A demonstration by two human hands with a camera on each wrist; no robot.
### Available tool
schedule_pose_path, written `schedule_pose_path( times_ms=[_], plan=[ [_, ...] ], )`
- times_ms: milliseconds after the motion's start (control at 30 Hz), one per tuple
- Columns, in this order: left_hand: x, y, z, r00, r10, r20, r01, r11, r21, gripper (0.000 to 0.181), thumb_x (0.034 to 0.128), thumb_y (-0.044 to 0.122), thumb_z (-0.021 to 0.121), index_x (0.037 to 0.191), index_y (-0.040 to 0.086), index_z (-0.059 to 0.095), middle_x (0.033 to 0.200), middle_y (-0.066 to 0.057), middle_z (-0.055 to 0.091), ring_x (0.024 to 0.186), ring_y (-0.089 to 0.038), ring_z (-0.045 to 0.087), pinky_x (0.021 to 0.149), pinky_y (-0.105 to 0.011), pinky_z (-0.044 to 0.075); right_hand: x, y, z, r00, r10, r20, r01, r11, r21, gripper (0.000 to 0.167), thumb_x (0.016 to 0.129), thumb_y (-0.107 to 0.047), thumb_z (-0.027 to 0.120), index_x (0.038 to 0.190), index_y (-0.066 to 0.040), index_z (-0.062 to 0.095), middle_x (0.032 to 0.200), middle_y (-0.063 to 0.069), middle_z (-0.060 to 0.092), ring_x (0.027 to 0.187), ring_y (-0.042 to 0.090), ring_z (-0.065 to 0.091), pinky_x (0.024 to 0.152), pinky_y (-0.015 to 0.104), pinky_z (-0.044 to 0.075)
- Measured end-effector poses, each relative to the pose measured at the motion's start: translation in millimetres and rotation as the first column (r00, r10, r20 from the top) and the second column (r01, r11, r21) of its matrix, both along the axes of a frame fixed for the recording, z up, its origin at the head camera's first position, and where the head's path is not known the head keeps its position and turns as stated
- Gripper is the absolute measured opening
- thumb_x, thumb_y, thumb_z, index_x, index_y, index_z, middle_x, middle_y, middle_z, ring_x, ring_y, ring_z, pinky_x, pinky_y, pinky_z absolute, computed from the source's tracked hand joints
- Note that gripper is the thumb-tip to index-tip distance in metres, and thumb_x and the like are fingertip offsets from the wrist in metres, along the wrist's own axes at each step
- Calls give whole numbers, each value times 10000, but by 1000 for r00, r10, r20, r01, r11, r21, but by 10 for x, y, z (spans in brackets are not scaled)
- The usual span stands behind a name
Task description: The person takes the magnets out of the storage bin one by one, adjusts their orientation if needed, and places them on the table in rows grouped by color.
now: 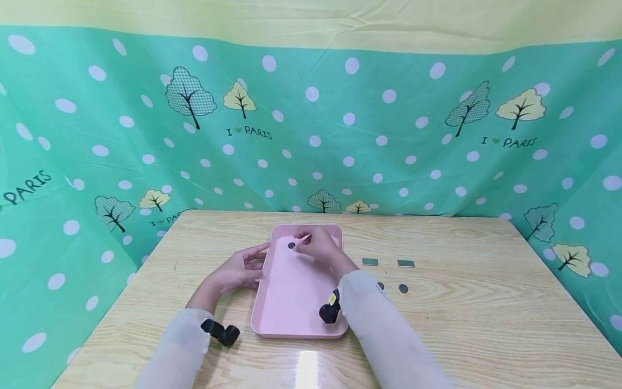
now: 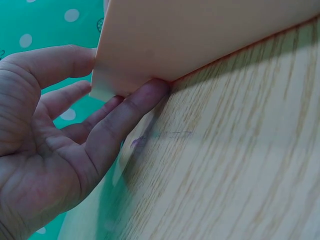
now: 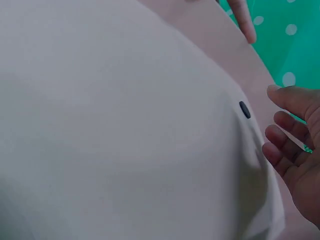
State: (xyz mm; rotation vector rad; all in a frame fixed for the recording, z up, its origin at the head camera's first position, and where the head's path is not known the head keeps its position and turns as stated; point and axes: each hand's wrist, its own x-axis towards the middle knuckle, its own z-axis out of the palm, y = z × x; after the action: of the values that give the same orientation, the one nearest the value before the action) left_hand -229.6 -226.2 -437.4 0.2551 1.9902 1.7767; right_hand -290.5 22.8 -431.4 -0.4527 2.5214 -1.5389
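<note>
A shallow pink tray lies on the wooden table, its long side running away from me. My left hand rests against the outside of its left wall, fingers spread; the left wrist view shows fingertips on the tray wall. Over the far end of the tray hovers my right hand, fingers slightly bent. In the right wrist view, a gap separates its thumb from the fingers, with nothing visible between them. Just left of it, a small dark round disc is inside the tray near the wall.
Right of the tray, two small rectangular plates, one nearer and one farther right, lie on the table. Closer to me are two dark discs, one in full sight, the other beside the right sleeve. A patterned green curtain hangs behind.
</note>
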Motion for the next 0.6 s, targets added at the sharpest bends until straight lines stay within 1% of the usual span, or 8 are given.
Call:
schedule_pose_path(
  times_ms=[100, 200, 300, 367, 500, 600],
  plan=[
    [5, -4, 8, 1000, 2, -3, -2, 1000, -2, 792, 875, -52, 621, 1554, 128, 253, 1500, -242, 334, 1192, -351, 538, 822, -491, 562, -15, -16, -63, 998, 27, -53, -26, 999, 30, 338, 815, -62, 757, 1145, -30, 692, 1112, 84, 665, 937, 206, 584, 812, 299, 522],
    [9, 0, 16, 1000, 2, -7, -2, 1000, -6, 792, 875, -53, 620, 1554, 125, 252, 1503, -245, 327, 1202, -359, 531, 824, -491, 562, -25, -16, -91, 992, 72, -101, -64, 994, 88, 388, 825, -93, 759, 1200, -45, 673, 1170, 88, 646, 1008, 218, 577, 900, 320, 503],
    [11, -3, 18, 1000, 1, -7, -1, 1000, -4, 790, 878, -56, 618, 1554, 123, 251, 1497, -249, 331, 1196, -357, 534, 822, -490, 562, -23, -20, -98, 987, 130, -97, -115, 982, 147, 446, 846, -129, 745, 1274, -67, 636, 1241, 90, 617, 1108, 224, 566, 988, 341, 465],
    [9, -6, 14, 1000, -7, -10, 7, 1000, 0, 790, 882, -56, 615, 1556, 119, 242, 1495, -255, 329, 1191, -354, 537, 822, -488, 563, -22, -28, -98, 981, 171, -89, -151, 969, 196, 461, 864, -146, 730, 1306, -83, 616, 1281, 81, 605, 1179, 220, 549, 1034, 338, 432],
    [5, -11, 5, 1000, -22, -15, 22, 1000, 13, 790, 889, -51, 607, 1559, 103, 218, 1496, -276, 310, 1188, -356, 535, 824, -483, 562, -21, -41, -98, 964, 240, -111, -204, 942, 266, 398, 905, -116, 674, 1298, -75, 625, 1300, 62, 614, 1256, 216, 516, 1079, 336, 389],
    [9, -11, -1, 1000, -19, -8, 20, 1000, 14, 792, 883, -51, 609, 1558, 101, 222, 1495, -277, 312, 1183, -351, 537, 816, -480, 565, -17, -46, -100, 957, 259, -130, -217, 937, 273, 340, 914, -63, 644, 1254, -62, 657, 1254, 60, 646, 1233, 210, 533, 1077, 341, 392]
  ],
)
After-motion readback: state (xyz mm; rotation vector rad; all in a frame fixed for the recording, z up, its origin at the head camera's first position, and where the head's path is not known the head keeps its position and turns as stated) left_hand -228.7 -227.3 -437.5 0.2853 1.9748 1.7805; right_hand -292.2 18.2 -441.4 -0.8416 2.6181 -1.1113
